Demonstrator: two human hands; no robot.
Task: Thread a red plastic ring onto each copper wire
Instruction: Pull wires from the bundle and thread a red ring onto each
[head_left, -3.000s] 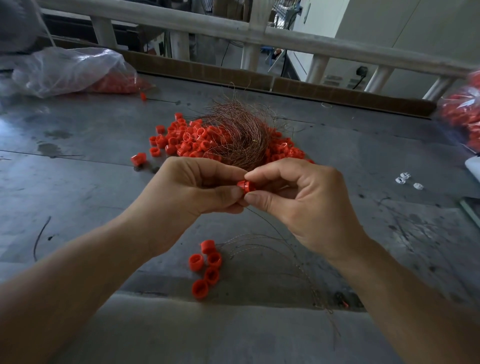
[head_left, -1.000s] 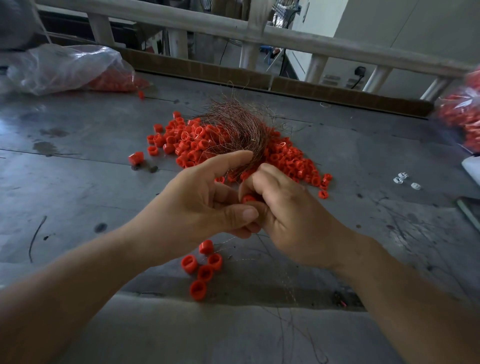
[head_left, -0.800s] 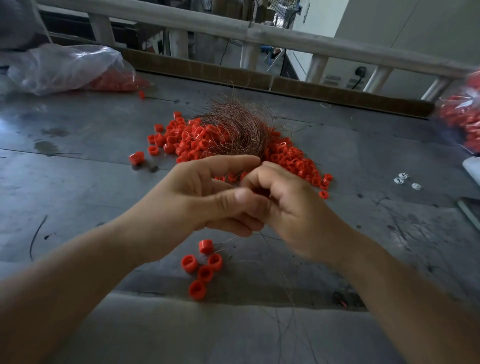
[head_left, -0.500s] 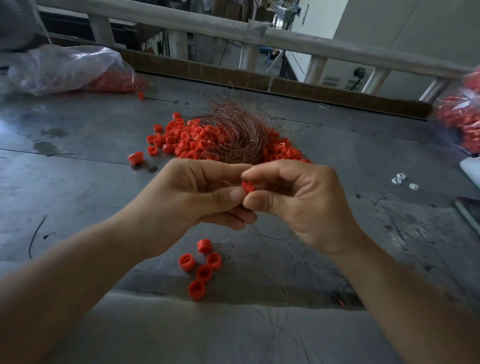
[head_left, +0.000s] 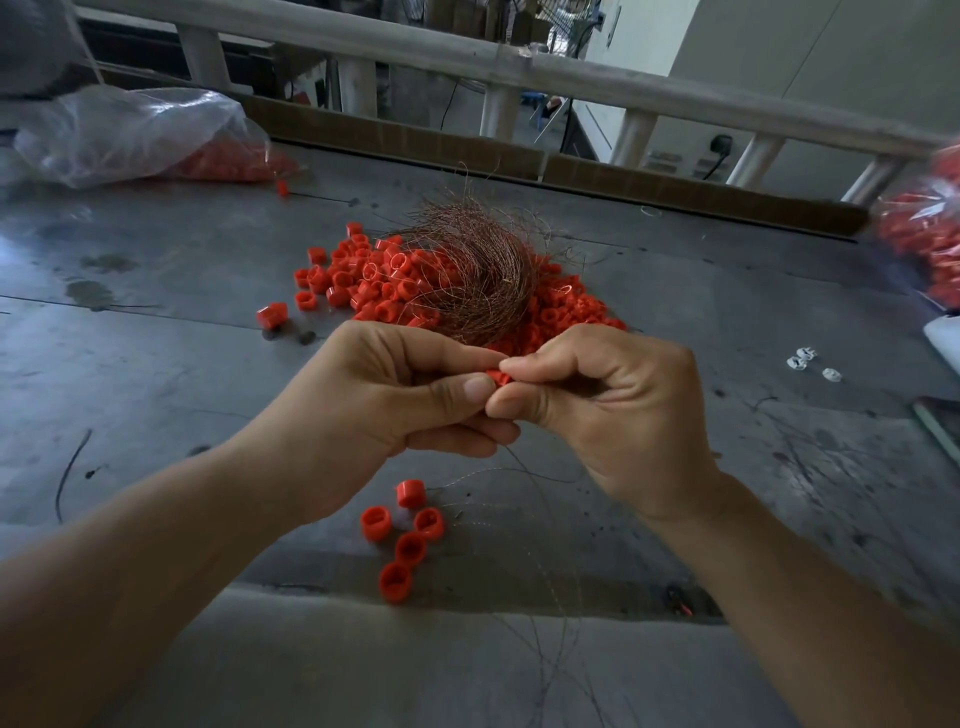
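Head view: I note the right hand (head_left: 608, 410) pinching the red ring (head_left: 496, 375) at its fingertips. The left hand (head_left: 395, 410), fingertips touching it leftward, apparently pinches the copper wire (head_left: 522, 462), which trails towards me.

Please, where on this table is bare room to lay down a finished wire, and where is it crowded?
Bare: the table left of the left hand, nearer than the plastic bag; also between the ring pile and the white pieces. Crowded: the pile with its copper wire bundle, and the five rings nearest you.
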